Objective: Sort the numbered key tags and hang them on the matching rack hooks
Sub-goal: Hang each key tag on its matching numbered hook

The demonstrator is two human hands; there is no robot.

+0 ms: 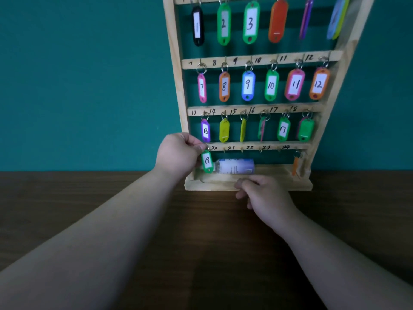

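Observation:
A wooden key rack [250, 60] stands upright on the table against a teal wall. Numbered coloured tags hang in its upper three rows. My left hand [178, 154] pinches the ring of the green tag 19 [207, 161] at the leftmost hook of the bottom rail [257, 147]. Hooks 20 to 23 on that rail are bare, and an orange tag [295, 166] hangs at the right end. My right hand [264, 195] hovers in front of the rack's base with fingers curled; whether it holds anything is hidden.
A small bottle with a white label [234, 166] lies on its side on the rack's base shelf [268, 185], just behind tag 19. The dark wooden table [134, 198] spreads in front of the rack.

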